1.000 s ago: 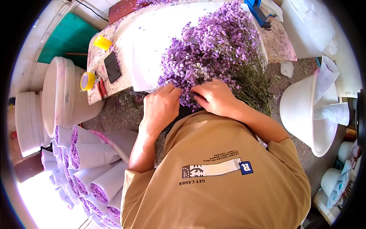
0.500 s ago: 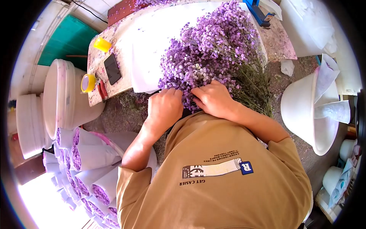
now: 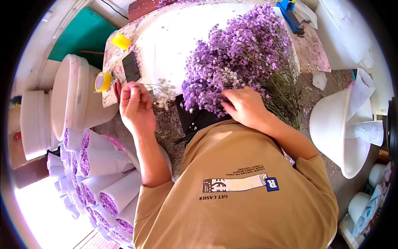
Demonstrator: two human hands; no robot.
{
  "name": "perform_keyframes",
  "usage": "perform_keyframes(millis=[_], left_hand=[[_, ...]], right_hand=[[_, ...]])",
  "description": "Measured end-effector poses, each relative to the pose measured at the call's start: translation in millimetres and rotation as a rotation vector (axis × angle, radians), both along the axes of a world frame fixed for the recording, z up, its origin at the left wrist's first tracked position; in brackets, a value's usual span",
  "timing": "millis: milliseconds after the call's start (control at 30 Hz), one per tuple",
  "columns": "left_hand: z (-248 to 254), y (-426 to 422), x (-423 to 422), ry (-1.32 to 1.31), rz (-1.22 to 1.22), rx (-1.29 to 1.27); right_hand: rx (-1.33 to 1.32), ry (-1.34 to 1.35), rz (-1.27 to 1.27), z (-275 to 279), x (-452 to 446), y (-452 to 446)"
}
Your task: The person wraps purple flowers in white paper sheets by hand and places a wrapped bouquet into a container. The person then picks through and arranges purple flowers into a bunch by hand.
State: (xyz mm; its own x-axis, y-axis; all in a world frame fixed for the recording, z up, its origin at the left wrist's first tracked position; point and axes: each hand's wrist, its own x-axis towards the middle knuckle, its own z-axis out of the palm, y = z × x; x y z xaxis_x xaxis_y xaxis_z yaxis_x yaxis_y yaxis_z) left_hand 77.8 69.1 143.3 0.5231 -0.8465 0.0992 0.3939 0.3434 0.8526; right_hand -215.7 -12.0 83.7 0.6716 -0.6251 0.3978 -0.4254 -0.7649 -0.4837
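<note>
A large bunch of purple baby's-breath-like flowers (image 3: pixel 244 54) lies on the white sheet, its thin green stems (image 3: pixel 286 95) fanning toward the right. My right hand (image 3: pixel 245 106) is at the near edge of the bunch, fingers curled into the blossoms; the fingertips are partly hidden. My left hand (image 3: pixel 136 106) is raised to the left of the bunch, apart from it. Its thumb and fingers pinch a thin sprig of whitish flowers (image 3: pixel 165 95), whose heads point right and are slightly blurred.
On the table's left side lie a phone (image 3: pixel 131 67), yellow tape rolls (image 3: pixel 103 82) and red-handled pliers (image 3: pixel 117 89). A blue tool (image 3: pixel 292 18) sits at the back right. White buckets (image 3: pixel 331 124) flank the table. Several paper-wrapped purple bunches (image 3: pixel 118 193) are stacked at lower left.
My left hand has moved left, away from the bunch, and now carries a pale sprig. My right hand remains at the flowers. The whole view has shifted slightly.
</note>
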Motion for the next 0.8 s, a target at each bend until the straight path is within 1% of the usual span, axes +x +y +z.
perform_keyframes(millis=[33, 67, 100, 133, 167, 200, 233, 300, 333, 367, 400, 433, 467, 500, 567, 633, 667, 700, 767, 800], left_hand=[[1.9, 5.1, 10.0, 0.009, 0.031, -0.016], [-0.1, 6.6, 11.8, -0.015, 0.095, 0.012], [-3.5, 7.1, 12.3, -0.038, 0.157, 0.041], [-5.9, 7.3, 12.7, -0.035, 0.152, 0.042], [-7.8, 7.8, 12.2, -0.112, 0.128, 0.044], [-9.8, 7.9, 10.2, -0.187, 0.101, 0.044], [-11.3, 8.0, 6.7, -0.179, 0.087, 0.039], [-8.7, 5.9, -3.8, -0.087, -0.186, 0.032], [-10.1, 1.5, -15.7, -0.335, -0.104, 0.151], [11.9, -2.1, -43.7, -0.560, -0.108, 0.365], [20.3, -9.8, -62.7, -0.935, -0.163, 0.373], [26.2, -18.3, -83.4, -1.006, -0.302, 0.344], [11.2, -28.9, -94.9, -1.149, -0.361, 0.157], [13.0, -35.2, -108.1, -1.333, -0.371, 0.141], [3.2, -48.2, -120.0, -1.558, -0.347, 0.333], [-19.0, -52.1, -112.2, -1.642, -0.227, 0.395], [-20.6, -49.3, -109.7, -1.601, -0.203, 0.416], [-19.7, -46.0, -107.3, -1.589, -0.243, 0.562], [-29.3, -38.2, -100.6, -1.508, -0.253, 0.516], [-31.1, -33.6, -100.5, -1.506, -0.279, 0.565]], right_hand=[[-0.015, -0.062, -0.016, 5.6, -1.2, -0.1], [0.002, -0.034, -0.033, 15.6, -6.9, 0.6], [-0.022, -0.091, -0.048, 21.7, -10.2, -2.6], [-0.039, -0.163, -0.074, 26.8, -14.6, -7.3], [-0.059, -0.233, -0.104, 29.3, -20.4, -12.9], [-0.090, -0.227, -0.139, 28.0, -29.3, -21.5], [-0.115, -0.236, -0.183, 24.1, -36.3, -29.1], [0.156, -0.026, -0.226, 18.8, -50.7, -31.4], [0.187, 0.008, -0.181, 12.2, -53.3, -33.5], [0.221, 0.039, -0.135, 5.4, -54.7, -34.4], [0.173, 0.078, -0.132, 3.1, -53.1, -33.9], [0.169, 0.078, -0.136, 1.9, -51.1, -35.0], [0.203, 0.081, -0.124, 0.9, -48.9, -36.4], [0.239, 0.083, -0.113, 1.5, -46.7, -37.5], [0.291, 0.121, -0.096, 4.2, -47.9, -41.4], [0.367, 0.016, -0.050, -2.8, -54.8, -51.3], [0.448, -0.081, -0.081, -1.8, -60.3, -54.2], [0.533, -0.200, -0.127, -8.6, -65.2, -56.6], [0.819, -0.393, -0.164, -11.1, -75.8, -60.7], [0.983, -0.434, -0.129, -1.4, -81.2, -62.5]])
